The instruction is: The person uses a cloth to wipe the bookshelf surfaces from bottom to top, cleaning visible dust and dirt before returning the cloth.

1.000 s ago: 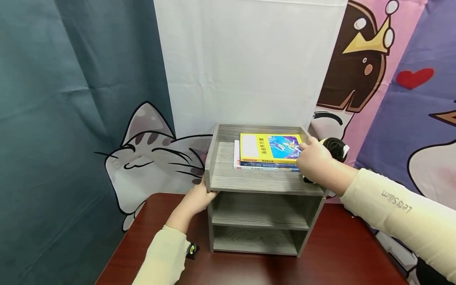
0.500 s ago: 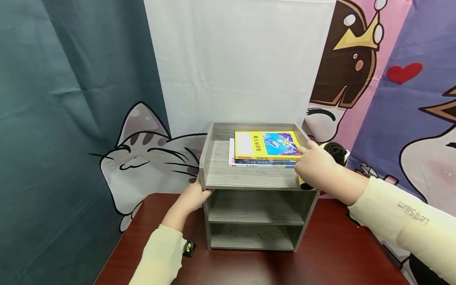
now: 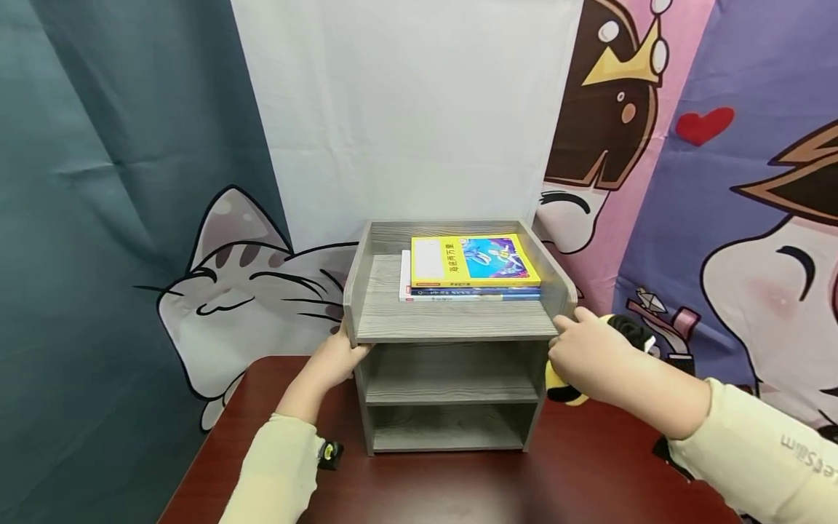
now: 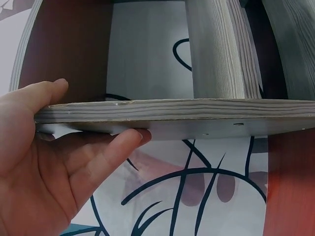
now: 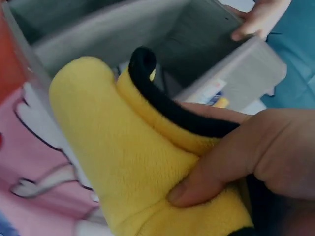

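Observation:
A small grey wood-grain shelf unit (image 3: 452, 370) stands on the table, with a raised rim around its top. My left hand (image 3: 332, 358) grips the left side panel (image 4: 172, 109) at the height of the top board; in the left wrist view the thumb is on one face and the fingers on the other. My right hand (image 3: 592, 356) holds a rolled yellow cloth with black edging (image 5: 113, 142), fuzzy in texture, beside the unit's right side. In the right wrist view the thumb presses into its folds. On the top board lie stacked books (image 3: 474, 262), the uppermost yellow.
Two lower compartments (image 3: 452, 426) open toward me. The dark red table (image 3: 275, 407) extends around the unit. Behind hang a white cloth (image 3: 406, 109), a teal curtain (image 3: 131, 291) and printed cartoon backdrops (image 3: 772, 291).
My right hand has moved down and outward with the yellow cloth, from near the books to outside the right panel. The left hand keeps its grip. The head view has turned slightly right.

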The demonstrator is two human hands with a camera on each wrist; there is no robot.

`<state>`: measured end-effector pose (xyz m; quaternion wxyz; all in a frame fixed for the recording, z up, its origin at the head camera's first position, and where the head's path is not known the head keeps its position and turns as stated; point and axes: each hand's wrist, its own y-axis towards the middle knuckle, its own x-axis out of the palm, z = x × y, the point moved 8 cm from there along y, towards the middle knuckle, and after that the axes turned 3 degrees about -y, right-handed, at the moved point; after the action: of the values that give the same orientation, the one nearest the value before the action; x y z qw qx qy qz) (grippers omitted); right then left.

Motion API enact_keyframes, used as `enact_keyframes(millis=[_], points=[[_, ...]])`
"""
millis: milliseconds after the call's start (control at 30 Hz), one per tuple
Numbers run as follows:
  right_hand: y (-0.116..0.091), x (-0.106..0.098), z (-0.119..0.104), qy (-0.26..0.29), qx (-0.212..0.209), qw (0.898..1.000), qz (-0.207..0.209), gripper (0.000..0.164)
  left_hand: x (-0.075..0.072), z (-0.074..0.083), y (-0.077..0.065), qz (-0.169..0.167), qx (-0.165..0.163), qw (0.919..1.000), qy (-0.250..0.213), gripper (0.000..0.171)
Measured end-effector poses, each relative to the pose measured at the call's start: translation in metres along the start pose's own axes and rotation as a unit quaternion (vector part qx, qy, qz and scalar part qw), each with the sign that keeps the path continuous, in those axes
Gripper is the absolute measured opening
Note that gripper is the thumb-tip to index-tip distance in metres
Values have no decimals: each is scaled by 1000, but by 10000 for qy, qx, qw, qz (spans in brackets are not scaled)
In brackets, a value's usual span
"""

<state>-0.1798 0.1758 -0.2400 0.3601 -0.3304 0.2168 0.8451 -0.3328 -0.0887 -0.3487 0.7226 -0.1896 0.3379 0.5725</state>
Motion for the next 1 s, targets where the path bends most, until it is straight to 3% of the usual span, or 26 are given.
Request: enact_keyframes(millis=[133,267,400,533,667,800,900,1000], points=[[-11,29,-3,687,84,9964,-480,35,-2,-4,-1,-11,-29,10000,25,73],[-19,69,-1,1403,395,9837,-1053,22,-5,-7,-2,87,36,9995,307,77],[-28,114,-2,2073,809,9592,-1745,22,-6,-7,-5,212,163,9981,555,84],[-41,148,-3,2598,1149,9328,-2216,27,-1,-11,-9,112,131,9984,531,89],[-48,172,-3,3072,1520,9101,-2331,29,5,-28,-17,-18,-51,9992,389,94],[-52,195,1,3234,1889,9003,-2219,33,13,-43,-23,-19,65,9997,215,91],[-53,215,1,3351,2185,8925,-2085,36,18,-52,-28,169,264,9995,101,82],[-54,234,-4,3567,2539,8778,-1943,39,24,-62,-34,508,395,9979,58,71]])
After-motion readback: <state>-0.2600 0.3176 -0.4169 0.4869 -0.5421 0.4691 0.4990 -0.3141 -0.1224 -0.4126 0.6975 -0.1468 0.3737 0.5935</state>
